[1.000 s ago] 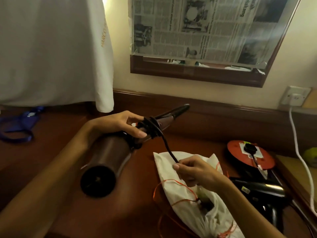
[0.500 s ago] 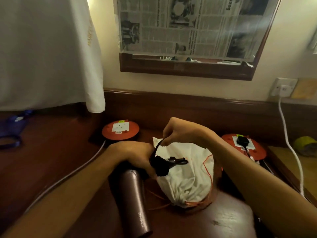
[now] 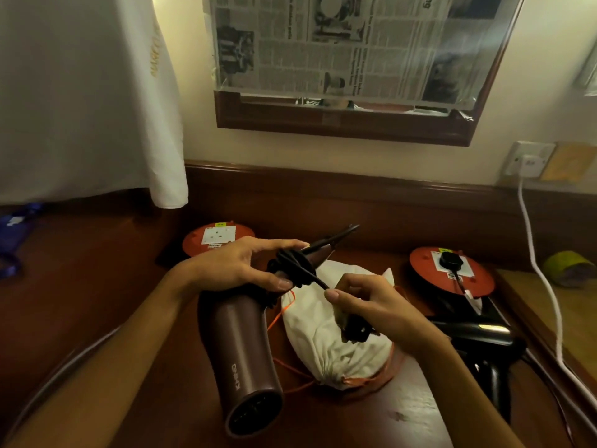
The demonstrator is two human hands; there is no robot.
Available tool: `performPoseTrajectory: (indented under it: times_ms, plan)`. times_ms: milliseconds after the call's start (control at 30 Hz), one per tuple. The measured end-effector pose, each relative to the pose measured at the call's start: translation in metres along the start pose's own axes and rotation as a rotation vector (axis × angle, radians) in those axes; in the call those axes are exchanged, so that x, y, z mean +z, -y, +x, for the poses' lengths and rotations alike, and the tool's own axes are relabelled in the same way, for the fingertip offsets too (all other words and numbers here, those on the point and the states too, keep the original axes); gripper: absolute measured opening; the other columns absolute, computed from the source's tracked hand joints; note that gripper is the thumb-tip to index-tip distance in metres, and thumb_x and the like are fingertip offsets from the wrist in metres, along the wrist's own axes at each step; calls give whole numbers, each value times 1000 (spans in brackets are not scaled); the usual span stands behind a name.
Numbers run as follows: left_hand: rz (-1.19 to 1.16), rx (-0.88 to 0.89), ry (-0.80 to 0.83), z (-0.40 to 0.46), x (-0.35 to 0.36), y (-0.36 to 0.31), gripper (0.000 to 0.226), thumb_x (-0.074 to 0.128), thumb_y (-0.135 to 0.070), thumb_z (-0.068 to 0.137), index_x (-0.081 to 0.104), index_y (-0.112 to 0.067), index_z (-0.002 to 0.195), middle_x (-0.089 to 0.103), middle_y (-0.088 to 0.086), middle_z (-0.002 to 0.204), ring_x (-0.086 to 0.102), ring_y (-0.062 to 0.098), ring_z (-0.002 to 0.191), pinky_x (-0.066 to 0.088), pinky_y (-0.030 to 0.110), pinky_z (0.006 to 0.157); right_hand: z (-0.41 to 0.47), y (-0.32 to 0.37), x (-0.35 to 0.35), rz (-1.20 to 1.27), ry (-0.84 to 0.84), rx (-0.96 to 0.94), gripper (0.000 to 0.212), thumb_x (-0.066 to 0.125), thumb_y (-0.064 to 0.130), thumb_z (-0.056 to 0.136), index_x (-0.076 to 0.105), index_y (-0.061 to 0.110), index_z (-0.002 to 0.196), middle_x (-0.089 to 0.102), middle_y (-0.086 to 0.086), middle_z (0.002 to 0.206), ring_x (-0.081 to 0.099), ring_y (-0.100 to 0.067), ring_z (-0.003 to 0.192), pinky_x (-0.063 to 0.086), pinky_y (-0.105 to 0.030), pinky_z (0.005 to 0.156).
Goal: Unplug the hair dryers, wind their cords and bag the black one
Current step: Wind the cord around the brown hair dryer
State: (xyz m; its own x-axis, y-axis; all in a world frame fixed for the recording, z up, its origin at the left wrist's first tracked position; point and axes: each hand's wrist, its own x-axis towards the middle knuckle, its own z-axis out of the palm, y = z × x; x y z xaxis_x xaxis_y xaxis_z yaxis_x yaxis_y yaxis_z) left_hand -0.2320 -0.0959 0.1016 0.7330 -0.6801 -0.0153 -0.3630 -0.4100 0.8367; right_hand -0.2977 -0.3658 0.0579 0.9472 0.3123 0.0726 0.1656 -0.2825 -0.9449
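Left hand grips glossy maroon hair dryer at its cord-wound handle; right hand pinches the black rubbery cord over wrinkled white cloth bag.

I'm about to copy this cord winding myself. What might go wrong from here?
The cord is pulled taut from the brown dryer; tugging may strain it at the coil. The right hand holds the plug over the white bag, whose orange drawstring could snag the loose end.
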Motion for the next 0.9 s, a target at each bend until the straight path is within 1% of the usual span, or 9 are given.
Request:
performPoseTrajectory:
  times_ms: [133,300,400,467,567,700,800,833,900]
  plan:
    - [-68,-10,-24,-3,6,4,64,77,-22,86,54,-54,136,64,-37,119,66,-5,111,57,20,83,-4,-9,-13,368,-35,72,34,73,26,92,59,-3,103,62,-17,70,60,-30,58,48,-35,53]
    - [-174,-26,-127,-1,9,11,64,75,-20,84,53,-48,137,65,-16,129,72,9,108,58,24,83,-18,-4,-12,620,107,-53,36,78,17,82,61,2,111,61,-19,97,62,-31,77,53,-38,57]
    - [-187,11,-202,-1,11,11,64,79,-24,79,58,-52,133,68,-19,129,68,14,118,58,26,90,-7,0,-5,749,-190,-22,29,76,7,81,64,5,108,69,-12,95,69,-24,79,57,-34,60]
    - [-139,55,-194,-2,17,6,67,79,-19,81,56,-47,138,67,-25,129,66,6,121,56,23,95,9,-2,-8,809,-408,26,31,75,4,79,65,6,109,71,-12,93,72,-22,79,58,-32,63]
    - [-52,87,-129,-4,25,-2,71,79,-11,85,51,-42,143,67,-29,128,63,-4,121,51,14,95,28,-5,-16,864,-405,65,32,65,-1,88,62,-5,119,71,-16,93,71,-21,75,57,-23,57]
    - [9,71,-104,-7,26,-2,72,81,-14,86,49,-43,144,63,-33,132,59,-9,124,47,13,102,33,-10,-24,728,-350,117,32,67,-1,88,65,-11,118,71,-18,95,70,-18,73,53,-20,54]
    - [118,35,-134,-5,31,7,74,83,-36,86,44,-56,146,63,-26,136,60,-3,127,47,30,112,29,-12,-18,384,-521,-18,22,70,1,89,73,2,111,77,-13,93,69,-16,77,50,-23,55]
    - [238,22,-158,-4,33,10,76,80,-49,84,38,-64,145,67,-23,131,64,0,119,49,34,109,28,-11,-16,246,-548,-77,21,71,3,90,75,9,110,78,-9,93,68,-12,75,50,-22,56]
    - [532,-3,-217,-1,40,12,76,69,-66,83,23,-76,143,73,-17,99,66,-1,87,52,31,87,28,-6,-15,34,-503,-125,22,69,6,93,77,24,104,78,-2,88,66,-2,70,48,-19,58]
